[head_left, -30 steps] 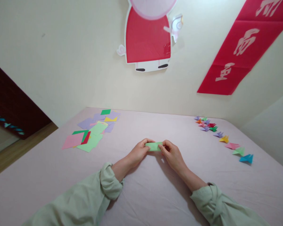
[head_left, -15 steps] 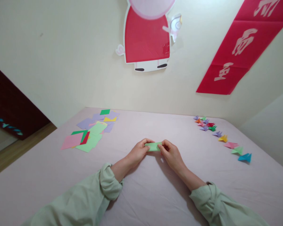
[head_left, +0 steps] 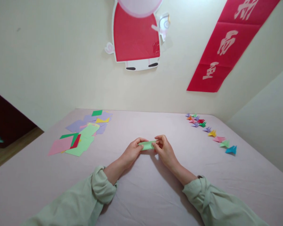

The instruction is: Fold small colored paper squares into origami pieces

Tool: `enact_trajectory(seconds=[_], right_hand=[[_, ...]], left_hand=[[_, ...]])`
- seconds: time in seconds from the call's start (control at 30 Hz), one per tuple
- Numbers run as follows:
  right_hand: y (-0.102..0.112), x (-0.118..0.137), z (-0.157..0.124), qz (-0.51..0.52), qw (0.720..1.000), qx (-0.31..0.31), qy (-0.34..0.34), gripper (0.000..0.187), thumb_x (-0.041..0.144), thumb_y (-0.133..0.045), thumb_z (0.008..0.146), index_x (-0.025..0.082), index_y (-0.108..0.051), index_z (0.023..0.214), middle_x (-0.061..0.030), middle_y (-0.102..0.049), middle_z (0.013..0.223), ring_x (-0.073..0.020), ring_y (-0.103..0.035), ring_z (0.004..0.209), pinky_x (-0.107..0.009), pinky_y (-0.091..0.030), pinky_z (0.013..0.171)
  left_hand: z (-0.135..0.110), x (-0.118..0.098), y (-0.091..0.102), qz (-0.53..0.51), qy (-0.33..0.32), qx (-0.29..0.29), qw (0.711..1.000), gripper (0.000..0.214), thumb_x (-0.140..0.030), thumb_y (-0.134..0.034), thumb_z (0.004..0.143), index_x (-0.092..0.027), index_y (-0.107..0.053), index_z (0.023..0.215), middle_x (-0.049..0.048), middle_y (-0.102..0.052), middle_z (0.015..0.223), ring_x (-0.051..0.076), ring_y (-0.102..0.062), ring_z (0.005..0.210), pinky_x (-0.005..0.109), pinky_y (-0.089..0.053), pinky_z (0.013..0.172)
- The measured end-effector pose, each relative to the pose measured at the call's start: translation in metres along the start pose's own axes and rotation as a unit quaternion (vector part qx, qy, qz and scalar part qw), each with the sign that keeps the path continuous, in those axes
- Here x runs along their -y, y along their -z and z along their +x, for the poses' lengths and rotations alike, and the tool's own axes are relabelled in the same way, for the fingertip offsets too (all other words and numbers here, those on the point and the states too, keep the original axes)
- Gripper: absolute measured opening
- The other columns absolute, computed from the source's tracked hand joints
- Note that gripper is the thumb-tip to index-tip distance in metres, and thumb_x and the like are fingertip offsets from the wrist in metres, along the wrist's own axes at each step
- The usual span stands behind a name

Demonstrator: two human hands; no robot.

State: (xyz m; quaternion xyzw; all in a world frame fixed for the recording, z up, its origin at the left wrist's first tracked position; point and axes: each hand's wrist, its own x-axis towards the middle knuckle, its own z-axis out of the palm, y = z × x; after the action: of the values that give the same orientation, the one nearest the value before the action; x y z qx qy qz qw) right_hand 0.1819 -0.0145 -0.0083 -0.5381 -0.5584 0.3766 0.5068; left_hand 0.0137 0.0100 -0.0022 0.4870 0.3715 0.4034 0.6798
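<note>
A small folded strip of light green paper point(head_left: 146, 145) lies just above the pink bed sheet point(head_left: 141, 188) in the middle of the view. My left hand point(head_left: 132, 151) pinches its left end with thumb and fingers closed. My right hand point(head_left: 164, 150) pinches the right end the same way. Both forearms come in from below in pale green sleeves rolled at the cuff.
Loose coloured paper squares point(head_left: 81, 135) lie spread at the back left of the sheet. A row of several small folded paper figures point(head_left: 211, 133) runs along the right side. A cream wall with a cartoon cut-out point(head_left: 134, 34) and a red banner point(head_left: 224, 47) stands behind.
The view has shifted so everything sits a little further left in the picture. Both hands keep the same pinch on the green paper, with the right fingers slightly rearranged.
</note>
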Motion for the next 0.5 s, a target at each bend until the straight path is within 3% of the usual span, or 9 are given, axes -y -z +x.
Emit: enact_trajectory(seconds=[0.5], right_hand=[[0.0015,-0.0022,0.0017,-0.030,0.998,0.049,0.000,0.016,0.035,-0.051,0.088,0.020,-0.054,0.082,0.0036,-0.056,0.065,-0.0135,-0.054,0.056,-0.027,-0.041,0.057]], left_hand=[[0.0008,0.0024,0.0001,0.034,-0.009,-0.020,0.999,0.028,-0.016,-0.052,0.071,-0.017,-0.060,0.098,0.0031,-0.067,0.090,0.017,-0.061,0.083,0.025,-0.045,0.074]])
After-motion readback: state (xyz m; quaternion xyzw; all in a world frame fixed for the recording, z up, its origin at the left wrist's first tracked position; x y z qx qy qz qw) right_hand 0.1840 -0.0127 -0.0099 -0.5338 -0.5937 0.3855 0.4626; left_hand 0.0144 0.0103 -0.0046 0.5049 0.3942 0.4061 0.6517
